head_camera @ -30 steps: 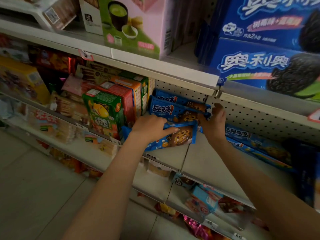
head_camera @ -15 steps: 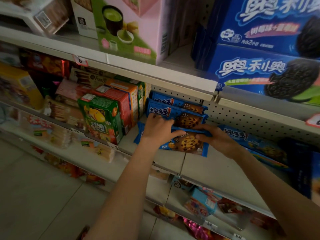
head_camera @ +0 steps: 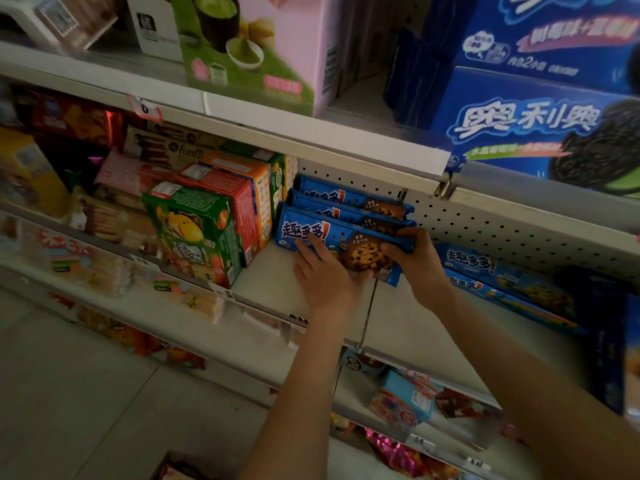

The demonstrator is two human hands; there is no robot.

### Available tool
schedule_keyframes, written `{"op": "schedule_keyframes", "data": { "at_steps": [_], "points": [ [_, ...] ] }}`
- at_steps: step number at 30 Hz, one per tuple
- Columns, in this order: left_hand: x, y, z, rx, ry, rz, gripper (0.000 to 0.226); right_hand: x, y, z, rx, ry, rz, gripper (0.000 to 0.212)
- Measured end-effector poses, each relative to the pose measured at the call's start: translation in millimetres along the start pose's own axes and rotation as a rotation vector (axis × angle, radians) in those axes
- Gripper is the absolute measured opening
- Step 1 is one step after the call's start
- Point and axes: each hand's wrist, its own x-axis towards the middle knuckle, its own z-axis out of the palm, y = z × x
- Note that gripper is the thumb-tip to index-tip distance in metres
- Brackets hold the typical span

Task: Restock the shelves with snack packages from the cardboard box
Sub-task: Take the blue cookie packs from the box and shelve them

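Observation:
A blue chocolate-chip cookie package (head_camera: 346,242) stands on edge on the white middle shelf (head_camera: 270,285), leaning against two matching blue packages (head_camera: 349,199) behind it. My left hand (head_camera: 322,277) lies with straight fingers against the front package's face, thumb under its lower edge. My right hand (head_camera: 417,261) grips the package's right end, thumb on the front and fingers curled over the top. A corner of the cardboard box (head_camera: 180,469) shows at the bottom edge.
Green, red and orange snack boxes (head_camera: 197,230) stand just left of the blue row. More blue cookie packs (head_camera: 502,282) lie flat to the right by the pegboard back (head_camera: 502,230). Large blue and pink cartons (head_camera: 540,126) fill the shelf above; lower shelves hold mixed snacks.
The front package went from lying tilted in both hands to standing upright against the row behind. My left fingers straightened onto its face; my right hand moved to its right end.

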Motion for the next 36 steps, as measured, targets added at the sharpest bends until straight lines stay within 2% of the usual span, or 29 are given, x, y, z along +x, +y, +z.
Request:
{"op": "schedule_keyframes", "data": {
  "at_steps": [4,8,12,14,17,19,21,23,25,27,29,31,33,36],
  "points": [
    [0.2,8.8,3.0,0.002,-0.003,-0.029,0.123,-2.3,1.0,2.9,-0.02,0.069,-0.024,0.038],
    [2.7,15.4,4.9,0.019,-0.025,-0.071,0.122,-2.5,0.3,-0.2,-0.195,0.108,-0.162,0.045],
    [3.4,18.4,0.7,0.045,-0.053,-0.071,0.116,-1.1,-8.5,-29.2,-0.399,0.039,-0.195,0.056],
    [-1.2,20.8,-2.4,0.042,-0.033,-0.05,0.109,-0.3,-9.9,-55.8,-0.628,-0.041,-0.226,0.068],
    [-13.1,31.3,-0.1,-0.021,0.034,0.009,0.094,-0.7,-12.4,-100.8,-1.104,-0.113,-0.072,0.092],
    [-24.1,39.5,6.3,-0.13,0.092,0.054,0.083,0.6,-11.3,-124.9,-1.234,-0.155,0.069,0.102],
    [-35.4,46.3,12.5,-0.209,0.106,0.062,0.071,1.3,-8.8,-141.5,-1.245,-0.23,0.164,0.108],
    [-42.6,48.9,19.0,-0.239,0.054,0.074,0.052,1.3,-9.0,-149.6,-1.23,-0.275,0.202,0.106],
    [-46.4,50.0,21.7,-0.307,-0.048,0.111,0.03,-0.3,-11.7,-151.4,-1.226,-0.239,0.183,0.1],
    [-49.9,52.8,20.8,-0.38,-0.201,0.145,0.022,-6.1,-13.8,-151.0,-1.224,-0.218,0.136,0.097],
    [-54.1,59.2,17.9,-0.447,-0.397,0.131,0.032,-17.2,-12.4,-151.8,-1.213,-0.25,0.053,0.094],
    [-58.1,65.2,13.4,-0.465,-0.519,0.096,0.056,-31.9,-11.8,-152.3,-1.178,-0.275,-0.035,0.083],
    [-59.1,65.2,9.0,-0.468,-0.526,0.081,0.068,-46.3,-13.2,-148.3,-1.144,-0.299,-0.14,0.072],
    [-53.4,53.1,-3.7,-0.415,-0.492,0.073,0.058,-60.6,-20.0,-124.1,-1.106,-0.307,-0.329,0.064]
  ]
}}
